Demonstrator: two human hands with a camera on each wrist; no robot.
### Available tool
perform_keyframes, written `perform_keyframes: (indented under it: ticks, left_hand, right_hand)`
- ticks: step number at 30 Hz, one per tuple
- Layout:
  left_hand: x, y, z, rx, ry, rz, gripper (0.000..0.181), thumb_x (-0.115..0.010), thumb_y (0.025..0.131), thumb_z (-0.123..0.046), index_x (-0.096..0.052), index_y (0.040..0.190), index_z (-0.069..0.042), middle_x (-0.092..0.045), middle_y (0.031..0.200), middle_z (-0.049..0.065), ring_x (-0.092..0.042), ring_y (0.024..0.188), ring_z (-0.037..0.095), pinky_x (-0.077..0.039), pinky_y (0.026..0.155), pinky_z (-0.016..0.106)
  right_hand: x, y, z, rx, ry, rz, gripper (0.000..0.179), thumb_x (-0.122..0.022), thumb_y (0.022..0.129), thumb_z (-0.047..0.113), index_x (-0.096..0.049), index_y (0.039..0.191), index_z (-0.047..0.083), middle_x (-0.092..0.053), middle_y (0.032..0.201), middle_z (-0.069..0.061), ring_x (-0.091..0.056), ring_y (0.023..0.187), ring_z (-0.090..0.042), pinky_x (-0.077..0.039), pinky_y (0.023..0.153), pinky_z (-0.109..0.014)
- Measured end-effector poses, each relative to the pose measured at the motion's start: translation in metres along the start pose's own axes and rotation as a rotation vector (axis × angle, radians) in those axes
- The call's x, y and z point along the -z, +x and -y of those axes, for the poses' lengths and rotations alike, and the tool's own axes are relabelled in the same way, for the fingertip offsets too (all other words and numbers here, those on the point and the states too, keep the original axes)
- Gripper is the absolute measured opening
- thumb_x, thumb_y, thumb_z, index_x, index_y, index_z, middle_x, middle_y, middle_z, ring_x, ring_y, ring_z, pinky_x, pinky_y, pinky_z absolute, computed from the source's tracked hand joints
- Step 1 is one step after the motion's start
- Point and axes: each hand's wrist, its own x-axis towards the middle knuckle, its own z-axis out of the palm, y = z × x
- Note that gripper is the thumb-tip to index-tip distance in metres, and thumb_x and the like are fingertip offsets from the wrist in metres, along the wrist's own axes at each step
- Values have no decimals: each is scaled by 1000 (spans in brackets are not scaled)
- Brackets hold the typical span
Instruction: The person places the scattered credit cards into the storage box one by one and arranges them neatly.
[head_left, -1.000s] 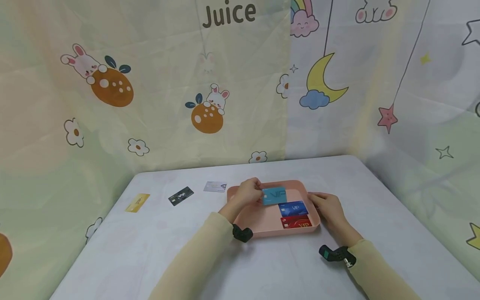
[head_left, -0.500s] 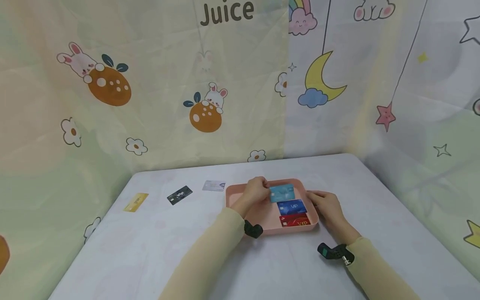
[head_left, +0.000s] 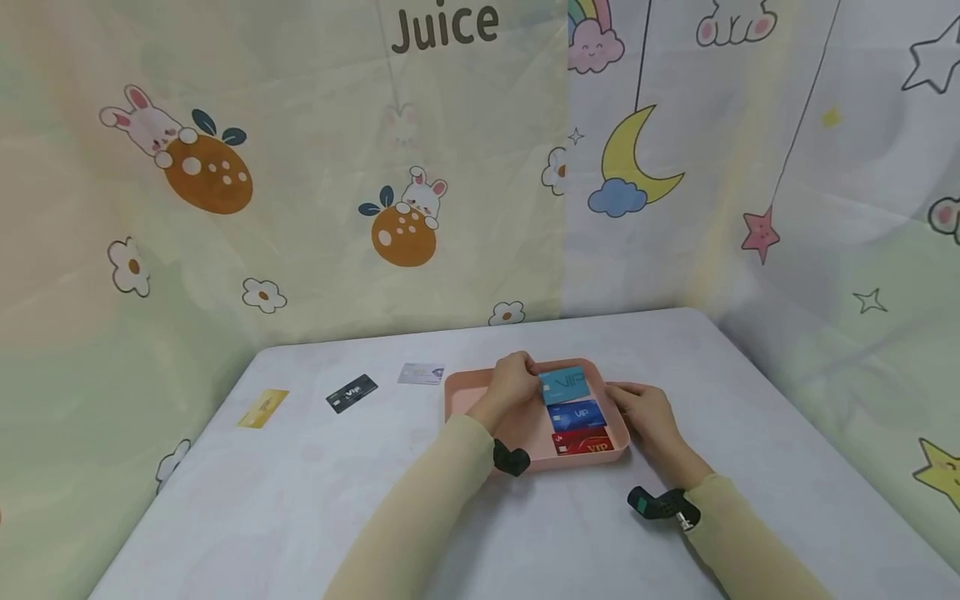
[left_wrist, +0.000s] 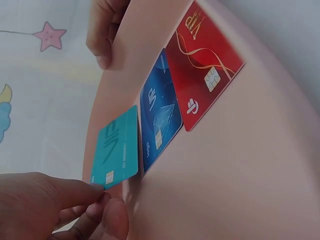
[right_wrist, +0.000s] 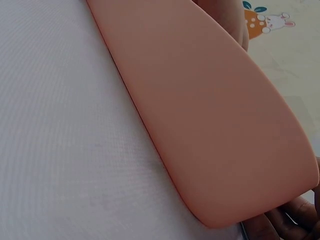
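My left hand (head_left: 514,385) pinches the left edge of a teal VIP card (head_left: 566,385) between thumb and fingers, over the back right part of a pink tray (head_left: 517,429). In the left wrist view the teal card (left_wrist: 117,147) is tilted, its near edge raised off the tray floor. Beside it lie a blue VIP card (head_left: 576,415) and a red VIP card (head_left: 583,442), in a column along the tray's right side. My right hand (head_left: 651,417) grips the tray's right rim; its fingers (right_wrist: 295,220) show at the tray's outer corner in the right wrist view.
Left of the tray, a pale card (head_left: 421,373), a black VIP card (head_left: 352,393) and a gold card (head_left: 263,408) lie on the white table (head_left: 315,492). A printed cloth (head_left: 315,208) hangs behind and at the sides.
My left hand has carried the teal card rightward inside the tray, to behind the blue card. My right hand stays at the rim. The head view has shifted slightly.
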Motion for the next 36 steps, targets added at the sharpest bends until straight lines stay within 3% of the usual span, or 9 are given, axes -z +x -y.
perform_keyframes:
  ticks: [3, 8, 19, 24, 36]
  left_hand:
    - [1, 1, 0, -8, -6, -6, 15, -70, 94, -8, -63, 106, -6, -64, 98, 6, -57, 91, 21, -55, 81, 30]
    - [3, -1, 0, -18, -53, 14, 21, -67, 96, -8, -61, 115, -5, -64, 105, 7, -58, 91, 19, -57, 78, 29]
    - [1, -4, -8, -31, -46, 84, 19, -69, 98, -16, -63, 115, -8, -68, 111, 9, -62, 92, 20, -60, 82, 32]
    - [0, -8, -12, -63, -19, 102, 17, -67, 99, -17, -64, 114, -8, -68, 112, 9, -62, 94, 20, -59, 83, 33]
    - [-5, -15, -16, -166, 115, 294, 25, -66, 101, -20, -64, 124, -10, -68, 120, 6, -62, 101, 18, -58, 94, 35]
  right_hand:
    - [-1, 0, 1, 5, -7, 1, 57, -58, 105, 37, -53, 146, -2, -56, 147, -25, -59, 127, -33, -57, 97, -30]
    - [-3, 0, 4, 11, -6, -2, 56, -58, 105, 36, -55, 146, -2, -56, 147, -24, -59, 126, -32, -57, 97, -30]
    - [-4, 1, 3, 15, 10, -3, 56, -58, 105, 36, -54, 145, -3, -55, 147, -26, -59, 128, -34, -57, 99, -32]
    - [-4, 1, 2, 12, 11, -2, 57, -58, 105, 37, -54, 146, -3, -56, 147, -25, -59, 126, -32, -58, 95, -28]
    - [-2, 2, 0, -16, 9, 0, 60, -59, 104, 40, -54, 146, -2, -55, 148, -25, -58, 126, -32, -58, 94, -27]
